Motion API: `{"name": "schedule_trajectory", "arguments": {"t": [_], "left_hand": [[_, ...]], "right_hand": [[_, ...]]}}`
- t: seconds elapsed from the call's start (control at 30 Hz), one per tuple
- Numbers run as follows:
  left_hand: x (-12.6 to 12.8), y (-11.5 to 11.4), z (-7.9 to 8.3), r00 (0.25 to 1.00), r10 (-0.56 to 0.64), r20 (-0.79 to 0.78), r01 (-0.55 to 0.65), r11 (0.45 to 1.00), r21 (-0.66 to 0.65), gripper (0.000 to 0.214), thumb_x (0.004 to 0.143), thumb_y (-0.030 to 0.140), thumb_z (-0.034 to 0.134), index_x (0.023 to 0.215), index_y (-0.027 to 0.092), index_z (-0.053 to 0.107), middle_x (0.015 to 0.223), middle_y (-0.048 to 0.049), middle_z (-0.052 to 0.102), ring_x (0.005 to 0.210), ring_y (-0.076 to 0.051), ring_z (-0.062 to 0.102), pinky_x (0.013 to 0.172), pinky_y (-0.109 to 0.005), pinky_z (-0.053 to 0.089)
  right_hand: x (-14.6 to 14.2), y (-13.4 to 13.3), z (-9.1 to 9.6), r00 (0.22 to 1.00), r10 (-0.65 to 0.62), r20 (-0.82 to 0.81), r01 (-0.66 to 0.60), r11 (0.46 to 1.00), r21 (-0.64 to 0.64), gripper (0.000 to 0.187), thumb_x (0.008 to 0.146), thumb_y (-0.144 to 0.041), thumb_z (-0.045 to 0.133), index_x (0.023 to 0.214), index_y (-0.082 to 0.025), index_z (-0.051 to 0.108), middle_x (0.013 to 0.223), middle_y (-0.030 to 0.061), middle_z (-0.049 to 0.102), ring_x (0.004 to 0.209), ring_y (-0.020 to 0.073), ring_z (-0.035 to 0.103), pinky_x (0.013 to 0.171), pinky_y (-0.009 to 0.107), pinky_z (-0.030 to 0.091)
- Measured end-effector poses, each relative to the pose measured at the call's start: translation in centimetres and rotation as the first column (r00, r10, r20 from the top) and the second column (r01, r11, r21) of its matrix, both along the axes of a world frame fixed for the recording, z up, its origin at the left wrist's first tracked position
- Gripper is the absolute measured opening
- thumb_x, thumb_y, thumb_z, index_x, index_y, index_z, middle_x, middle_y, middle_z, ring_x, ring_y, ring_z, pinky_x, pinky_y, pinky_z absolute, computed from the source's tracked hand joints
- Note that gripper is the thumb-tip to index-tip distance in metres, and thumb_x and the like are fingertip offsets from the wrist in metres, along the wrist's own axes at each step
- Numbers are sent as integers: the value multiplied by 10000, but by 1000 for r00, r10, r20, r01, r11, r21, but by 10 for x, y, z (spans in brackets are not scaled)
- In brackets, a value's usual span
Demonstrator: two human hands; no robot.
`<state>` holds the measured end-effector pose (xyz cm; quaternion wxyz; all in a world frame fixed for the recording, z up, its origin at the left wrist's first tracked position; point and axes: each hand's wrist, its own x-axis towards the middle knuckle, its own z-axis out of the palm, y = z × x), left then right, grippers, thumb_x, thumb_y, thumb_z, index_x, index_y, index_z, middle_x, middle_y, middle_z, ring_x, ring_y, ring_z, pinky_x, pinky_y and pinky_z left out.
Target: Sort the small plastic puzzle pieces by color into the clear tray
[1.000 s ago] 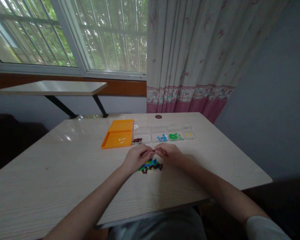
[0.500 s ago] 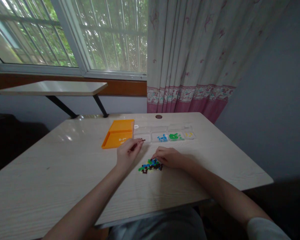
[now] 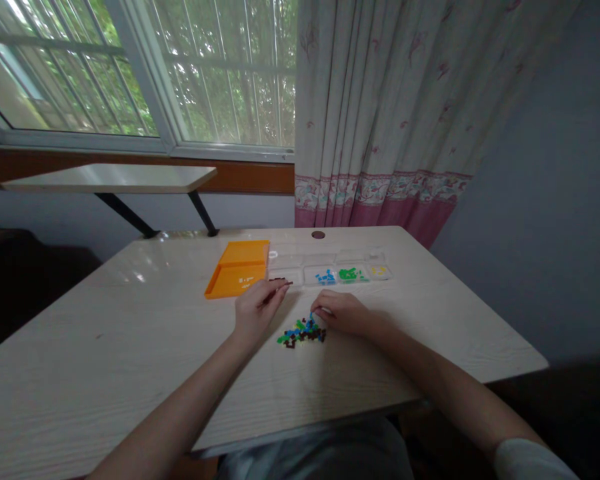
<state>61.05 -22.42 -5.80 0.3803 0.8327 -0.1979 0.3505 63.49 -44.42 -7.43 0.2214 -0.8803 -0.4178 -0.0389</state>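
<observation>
A mixed pile of small plastic pieces in blue, green, dark brown and yellow lies on the table. My right hand is over the pile's right edge, its fingertips pinching a small blue piece. Further left, my left hand is closed, with a small dark brown piece between thumb and fingertips. Just beyond the hands lies a clear compartment tray. Its front compartments hold blue pieces, green pieces and yellow pieces; brown ones show partly behind my left hand.
An open orange case with a few white pieces lies left of the clear tray. A raised shelf on black legs stands at the table's back left. The pale wooden table ends just before my lap. A curtain hangs behind.
My right hand has lifted slightly from the pile, and a blue piece now shows in its fingertips. The left hand stays almost in place with its brown piece.
</observation>
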Motion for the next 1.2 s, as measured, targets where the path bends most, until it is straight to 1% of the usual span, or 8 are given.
{"name": "schedule_trajectory", "arguments": {"t": [0.17, 0.3, 0.43, 0.67, 0.83, 0.97, 1.1, 1.2], "left_hand": [[-2, 0, 1, 999, -3, 37, 4, 1000, -8, 161, 795, 262, 529, 860, 169, 643, 786, -49, 660, 658, -113, 576, 619, -221, 460], [-3, 0, 3, 997, -19, 72, 19, 1000, -2, 144, 793, 233, 536, 868, 171, 642, 805, -53, 661, 700, -119, 588, 642, -222, 466], [-4, -2, 4, 996, -12, 89, 12, 1000, 5, 150, 795, 242, 534, 872, 173, 643, 807, -54, 665, 708, -123, 595, 654, -227, 468], [-4, -1, 5, 992, -12, 129, 12, 1000, -1, 129, 786, 221, 545, 857, 172, 640, 797, -49, 662, 703, -121, 588, 636, -218, 455], [5, 7, 0, 999, 24, 28, -27, 994, 102, 167, 810, 263, 508, 856, 165, 634, 752, -38, 645, 656, -110, 561, 620, -208, 425], [20, 16, -7, 978, 156, -140, -127, 973, 195, 248, 819, 336, 464, 859, 159, 632, 734, -30, 631, 621, -114, 538, 587, -209, 391], [35, 26, -14, 904, 335, -265, -266, 927, 265, 301, 804, 389, 441, 835, 164, 639, 669, -22, 606, 605, -133, 527, 526, -210, 341], [39, 29, -15, 854, 410, -320, -314, 897, 310, 319, 794, 416, 439, 785, 171, 642, 659, -24, 605, 604, -143, 526, 511, -217, 320]], "right_hand": [[3, -4, -1, 1000, 12, -1, -12, 1000, 15, 333, 798, -128, 462, 1110, -229, 522, 1029, 32, 576, 941, 132, 524, 811, 239, 394], [5, -5, -3, 1000, 25, 10, -25, 999, -30, 240, 813, -172, 472, 1015, -231, 587, 958, 28, 584, 870, 128, 542, 747, 219, 403], [7, -6, -3, 1000, 17, 12, -17, 999, -27, 148, 806, -212, 507, 919, -209, 603, 909, 25, 591, 845, 131, 543, 733, 220, 401], [10, -8, 1, 1000, 11, -21, -12, 999, -45, 158, 802, -255, 527, 924, -200, 611, 919, 32, 610, 871, 144, 543, 758, 238, 402], [12, -7, 1, 996, -49, -79, 40, 993, -114, 140, 796, -263, 537, 868, -192, 635, 841, 25, 633, 788, 140, 561, 710, 234, 408], [10, -5, 3, 996, -61, -67, 54, 993, -109, 136, 817, -255, 515, 874, -193, 621, 863, 25, 627, 805, 136, 559, 714, 230, 406], [9, -4, 5, 996, -66, -59, 61, 995, -77, 129, 825, -258, 508, 874, -193, 608, 873, 26, 619, 816, 134, 554, 725, 226, 403], [8, -4, 5, 996, -65, -52, 62, 996, -61, 128, 822, -275, 516, 855, -194, 609, 849, 22, 619, 788, 131, 555, 708, 224, 402]]}}
